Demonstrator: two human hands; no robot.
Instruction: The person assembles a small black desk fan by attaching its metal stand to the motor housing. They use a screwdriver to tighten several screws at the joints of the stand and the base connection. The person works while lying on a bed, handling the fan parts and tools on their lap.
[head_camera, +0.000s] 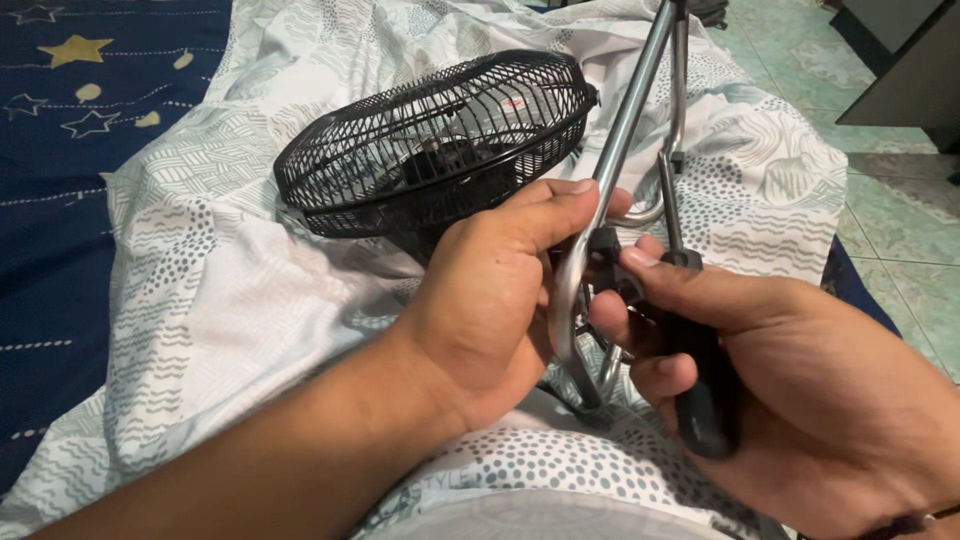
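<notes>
A black wire-cage fan (440, 140) lies tilted on a white patterned sheet (230, 290). Its bent chrome tube stand (625, 120) rises toward the top of the view. My left hand (490, 290) grips the lower curve of the chrome stand, fingers wrapped around the tube. My right hand (800, 380) holds a screwdriver with a black handle (705, 400); its thin metal shaft (668, 200) points up beside the stand. A small dark fitting (605, 243) sits on the tube between my two hands.
A dark blue blanket with stars (70, 130) covers the left side. A green tiled floor (890, 190) lies at the right, with dark furniture (900, 60) at the top right corner.
</notes>
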